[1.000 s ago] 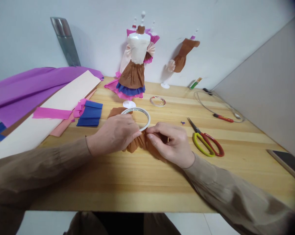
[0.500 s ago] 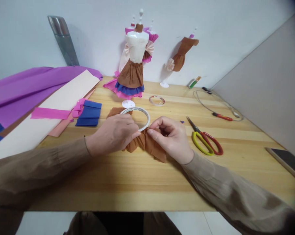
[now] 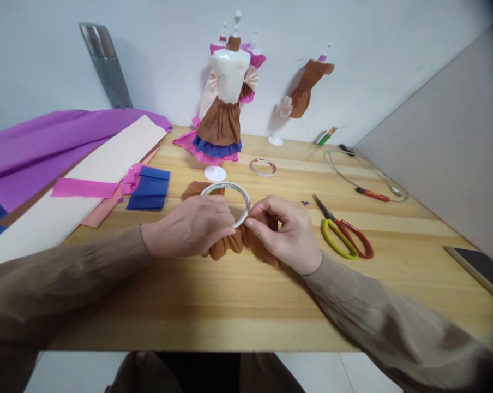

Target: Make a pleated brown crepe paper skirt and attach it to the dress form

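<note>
Gripping tape roll (image 3: 246,201) in left hand (image 3: 193,225), right hand (image 3: 290,233) pinching gathered brown paper (image 3: 228,246)

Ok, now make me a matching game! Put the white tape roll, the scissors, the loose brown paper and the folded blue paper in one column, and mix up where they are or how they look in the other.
Things
1. White tape roll
2. Scissors
3. Loose brown paper
4. Folded blue paper

Places and looks
A. Bunched up, partly hidden by both the left hand and the right hand
B. Beside crumpled pink paper
C. Held up in the left hand
D. Has one yellow handle and one red handle

Right pairs
1-C, 2-D, 3-A, 4-B
</note>
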`<action>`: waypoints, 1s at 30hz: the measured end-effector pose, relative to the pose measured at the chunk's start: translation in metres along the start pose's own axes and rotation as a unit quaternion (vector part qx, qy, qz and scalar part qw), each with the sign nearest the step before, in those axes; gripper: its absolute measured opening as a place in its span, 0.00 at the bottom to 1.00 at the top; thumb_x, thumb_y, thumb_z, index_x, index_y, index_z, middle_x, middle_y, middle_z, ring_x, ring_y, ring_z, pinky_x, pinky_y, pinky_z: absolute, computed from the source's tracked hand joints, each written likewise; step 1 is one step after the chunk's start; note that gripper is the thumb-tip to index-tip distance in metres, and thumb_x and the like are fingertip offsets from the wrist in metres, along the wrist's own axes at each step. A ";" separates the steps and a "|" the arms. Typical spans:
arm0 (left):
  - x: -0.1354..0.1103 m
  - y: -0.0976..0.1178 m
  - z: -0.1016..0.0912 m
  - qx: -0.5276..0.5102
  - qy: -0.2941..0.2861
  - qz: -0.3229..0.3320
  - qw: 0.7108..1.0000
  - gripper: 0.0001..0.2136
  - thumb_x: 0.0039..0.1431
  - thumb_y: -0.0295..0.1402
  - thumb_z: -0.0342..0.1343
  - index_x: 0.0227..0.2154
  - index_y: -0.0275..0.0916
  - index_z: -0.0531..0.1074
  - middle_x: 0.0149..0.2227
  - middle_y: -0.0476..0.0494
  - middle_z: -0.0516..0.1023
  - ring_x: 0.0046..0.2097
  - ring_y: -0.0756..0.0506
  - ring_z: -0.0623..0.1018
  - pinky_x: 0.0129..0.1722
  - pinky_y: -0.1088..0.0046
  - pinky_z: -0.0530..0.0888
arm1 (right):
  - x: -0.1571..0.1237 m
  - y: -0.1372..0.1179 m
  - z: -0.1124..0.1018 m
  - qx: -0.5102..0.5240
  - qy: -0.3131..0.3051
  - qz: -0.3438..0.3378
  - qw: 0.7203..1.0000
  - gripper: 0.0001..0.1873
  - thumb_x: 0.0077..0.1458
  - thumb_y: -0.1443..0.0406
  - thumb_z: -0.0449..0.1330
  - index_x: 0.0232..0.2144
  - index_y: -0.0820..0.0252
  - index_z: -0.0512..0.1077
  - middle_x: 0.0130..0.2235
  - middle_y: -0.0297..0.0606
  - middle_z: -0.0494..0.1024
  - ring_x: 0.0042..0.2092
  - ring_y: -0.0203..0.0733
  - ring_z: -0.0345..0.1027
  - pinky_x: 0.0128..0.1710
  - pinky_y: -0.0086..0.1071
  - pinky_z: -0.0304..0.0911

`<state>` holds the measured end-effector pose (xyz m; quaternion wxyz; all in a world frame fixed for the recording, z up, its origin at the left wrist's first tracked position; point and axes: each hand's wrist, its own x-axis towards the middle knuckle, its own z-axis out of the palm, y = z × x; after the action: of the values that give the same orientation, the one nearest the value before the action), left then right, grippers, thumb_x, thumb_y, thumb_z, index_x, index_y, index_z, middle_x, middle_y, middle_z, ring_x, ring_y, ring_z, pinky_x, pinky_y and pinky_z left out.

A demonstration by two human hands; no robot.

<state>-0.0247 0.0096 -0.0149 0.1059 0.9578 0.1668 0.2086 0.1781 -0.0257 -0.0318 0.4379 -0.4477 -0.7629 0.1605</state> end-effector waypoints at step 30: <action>-0.003 -0.017 -0.020 -0.185 -0.085 -0.093 0.975 0.15 0.64 0.35 0.43 0.22 0.36 0.62 0.24 0.51 0.64 0.29 0.51 0.65 0.32 0.75 0.63 | 0.017 0.011 -0.013 0.081 -0.105 0.066 0.989 0.08 0.51 0.62 0.60 0.26 0.62 0.69 0.22 0.30 0.66 0.24 0.32 0.57 0.24 0.27 0.55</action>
<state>-0.0406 0.0269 -0.0024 0.3134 0.9164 0.2038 0.1432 0.1911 -0.0074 -0.0221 0.3783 -0.4411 -0.7579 0.2966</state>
